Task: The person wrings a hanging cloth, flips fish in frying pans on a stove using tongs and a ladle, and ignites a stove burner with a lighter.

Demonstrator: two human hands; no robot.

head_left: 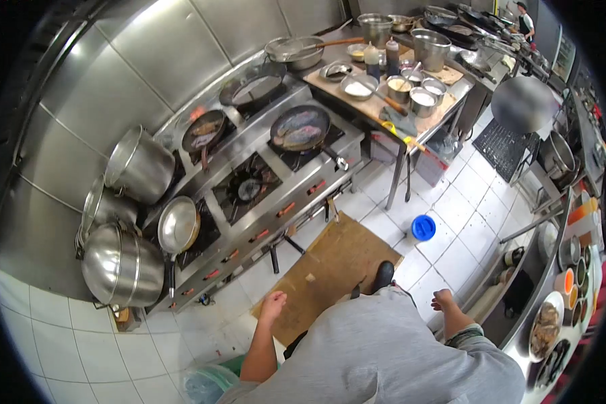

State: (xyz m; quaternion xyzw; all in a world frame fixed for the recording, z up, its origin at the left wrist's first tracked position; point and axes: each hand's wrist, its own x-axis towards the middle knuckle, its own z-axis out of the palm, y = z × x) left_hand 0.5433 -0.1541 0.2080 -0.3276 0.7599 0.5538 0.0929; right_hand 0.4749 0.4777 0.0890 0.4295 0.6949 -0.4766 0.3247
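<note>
**Beside the stove (301, 197), left hand (273, 308) and right hand (444, 301) hang well apart**

The left hand is over the brown mat (337, 249) on the floor, its fingers loosely bent; I cannot tell whether they close fully. The right hand is near the side worktop (552, 269), its fingers also curled, and again I cannot tell whether they meet the palm. A black shoe (384, 276) stands at the mat's right edge. Just beyond the mat, ahead of the right hand, a tub with a blue lid (423, 227) stands on the floor tiles (461, 239).

On the stove, a black frying pan (324, 128) holds fish (297, 135), and a smaller pan (189, 135) holds browned food. Nearer the person, a silver pan (178, 225) has its handle over the stove's front edge. A tall pot (141, 168) and a domed pot (124, 266) crowd the left end. Past the stove, squeeze bottles (372, 60) and bowls share another worktop (367, 111).
</note>
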